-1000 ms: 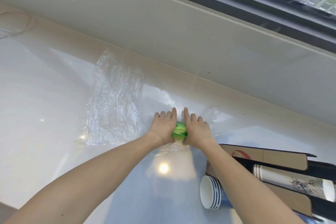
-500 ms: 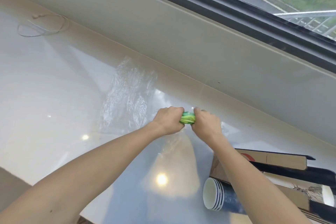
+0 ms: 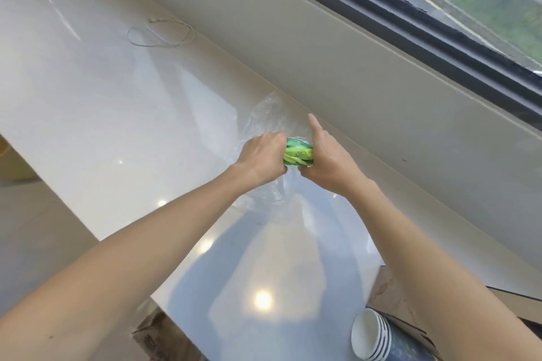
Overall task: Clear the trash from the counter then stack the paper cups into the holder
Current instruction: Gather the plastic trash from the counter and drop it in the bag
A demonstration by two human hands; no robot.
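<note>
While trash-clearing looks unfinished, green wrapper [image 3: 297, 155] squeezed between left hand [image 3: 262, 157] and right hand [image 3: 325, 160] over clear plastic film [image 3: 265, 117] at desk [image 3: 117, 126] centre, fingers curled and pressing. Long axis roughly 12-to-6. Paper cups [image 3: 371, 337] unstacked at 5 o'clock, mouths toward 9.

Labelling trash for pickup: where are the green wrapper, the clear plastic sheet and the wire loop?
green wrapper [image 3: 298, 153], head view, its middle.
clear plastic sheet [image 3: 269, 114], head view, crinkled far part.
wire loop [image 3: 192, 35], head view, right strand.
</note>
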